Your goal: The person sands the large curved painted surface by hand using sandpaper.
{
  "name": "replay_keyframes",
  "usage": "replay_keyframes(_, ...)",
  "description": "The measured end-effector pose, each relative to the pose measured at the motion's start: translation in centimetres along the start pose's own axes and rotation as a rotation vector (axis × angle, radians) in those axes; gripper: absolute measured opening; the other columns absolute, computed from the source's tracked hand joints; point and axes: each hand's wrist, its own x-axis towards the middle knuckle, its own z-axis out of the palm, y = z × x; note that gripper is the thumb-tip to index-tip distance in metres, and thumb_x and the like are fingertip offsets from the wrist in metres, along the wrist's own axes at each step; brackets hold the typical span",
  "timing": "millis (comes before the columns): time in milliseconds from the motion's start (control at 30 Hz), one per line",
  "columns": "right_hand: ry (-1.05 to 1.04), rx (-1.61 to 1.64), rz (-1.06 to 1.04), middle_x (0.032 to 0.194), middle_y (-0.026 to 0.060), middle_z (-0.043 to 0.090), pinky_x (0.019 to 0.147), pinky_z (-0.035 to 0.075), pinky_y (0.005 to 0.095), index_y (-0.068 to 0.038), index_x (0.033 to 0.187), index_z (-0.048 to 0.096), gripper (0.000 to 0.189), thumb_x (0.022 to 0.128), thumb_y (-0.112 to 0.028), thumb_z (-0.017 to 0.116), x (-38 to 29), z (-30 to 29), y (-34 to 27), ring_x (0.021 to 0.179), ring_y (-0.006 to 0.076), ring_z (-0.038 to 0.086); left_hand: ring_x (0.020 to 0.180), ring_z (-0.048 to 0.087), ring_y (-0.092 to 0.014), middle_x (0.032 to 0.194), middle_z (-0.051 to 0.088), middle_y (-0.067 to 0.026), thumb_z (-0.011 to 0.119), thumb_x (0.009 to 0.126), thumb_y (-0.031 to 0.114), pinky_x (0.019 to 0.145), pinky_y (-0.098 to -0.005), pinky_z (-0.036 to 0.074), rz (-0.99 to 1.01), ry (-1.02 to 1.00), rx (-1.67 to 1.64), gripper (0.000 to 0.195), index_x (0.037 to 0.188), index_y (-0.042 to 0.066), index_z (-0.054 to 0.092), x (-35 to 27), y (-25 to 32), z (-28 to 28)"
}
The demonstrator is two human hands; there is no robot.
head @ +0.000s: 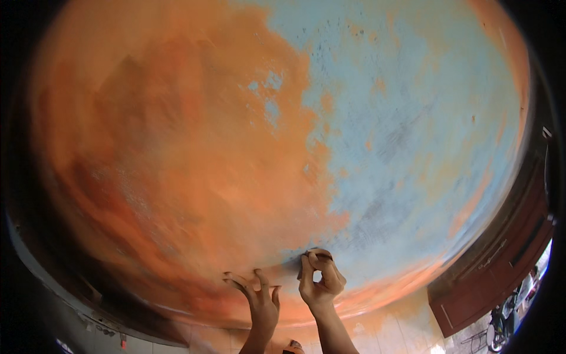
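Before me spreads a large painted wall [212, 168], with orange paint on the left and a pale blue area on the right. My right hand [320, 283] pinches a thin dark sheet [300, 271] against the lower wall, close to the border of the two colours. Fingers hide most of the sheet, so its material is unclear. To its left, my left hand [264, 305] is raised with fingers spread and nothing in it. Whether its fingertips touch the wall cannot be told. Grey smudges mark the blue area above my right hand.
A tiled floor [398, 332] with orange dust lies at the wall's foot. On the right is a dark red door [482, 270], with a motorcycle [504, 325] beyond it. A small red object [124, 343] shows at lower left. The rim of the view is dark.
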Motion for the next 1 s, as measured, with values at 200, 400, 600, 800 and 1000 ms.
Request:
replay_keyframes(200, -0.004, -0.004, -0.105, 0.076, 0.0149, 0.064, 0.048, 0.046, 0.0253, 0.004, 0.085, 0.059, 0.017, 0.078, 0.018, 0.064, -0.5, -0.2, 1.5, 0.059, 0.0158, 0.059, 0.137, -0.009, -0.061, 0.148, -0.015, -0.0408, 0.072, 0.085, 0.015, 0.108, -0.0620, 0.024, 0.048, 0.027, 0.064, 0.089, 0.153, 0.009, 0.016, 0.1, 0.0, 0.8)
replay_keyframes(400, 0.023, -0.104, 0.020, 0.074, 0.0140, 0.065, 0.054, 0.051, 0.0272, 0.002, 0.079, 0.057, 0.020, 0.074, 0.015, 0.070, -0.7, -0.7, 1.5, 0.065, 0.0220, 0.065, 0.134, -0.008, -0.065, 0.147, -0.016, -0.0422, 0.073, 0.084, 0.012, 0.107, -0.0673, 0.020, 0.023, 0.033, -0.088, 0.081, 0.150, 0.010, 0.026, 0.2, 0.2, 1.4)
replay_keyframes(600, 0.104, -0.017, -0.032, 0.072, 0.0128, 0.065, 0.056, 0.052, 0.0281, 0.000, 0.079, 0.059, 0.020, 0.073, 0.016, 0.070, 1.6, 2.9, -0.2, 0.063, 0.0200, 0.064, 0.134, -0.008, -0.065, 0.147, -0.016, -0.0423, 0.072, 0.085, 0.013, 0.107, -0.0670, 0.020, 0.035, 0.039, -0.124, 0.078, 0.149, 0.009, 0.028, 2.6, -1.7, -0.2)
replay_keyframes(800, 0.042, 0.027, -0.070, 0.079, 0.0183, 0.065, 0.046, 0.046, 0.0257, 0.004, 0.082, 0.056, 0.017, 0.078, 0.018, 0.064, 2.0, 2.1, 1.1, 0.060, 0.0179, 0.060, 0.133, -0.010, -0.066, 0.147, -0.015, -0.0431, 0.073, 0.084, 0.016, 0.106, -0.0692, 0.019, 0.034, 0.043, -0.060, 0.082, 0.151, 0.011, 0.026, 1.7, -1.1, 1.0)
replay_keyframes(1000, 0.013, -0.029, -0.048, 0.075, 0.0149, 0.064, 0.052, 0.048, 0.0267, 0.002, 0.083, 0.057, 0.017, 0.079, 0.017, 0.064, -1.0, 0.7, 2.3, 0.062, 0.0215, 0.061, 0.133, -0.008, -0.067, 0.146, -0.012, -0.0449, 0.073, 0.084, 0.018, 0.106, -0.0677, 0.021, 0.122, 0.079, 0.002, 0.082, 0.151, 0.011, 0.025, 0.9, -0.8, 1.4)
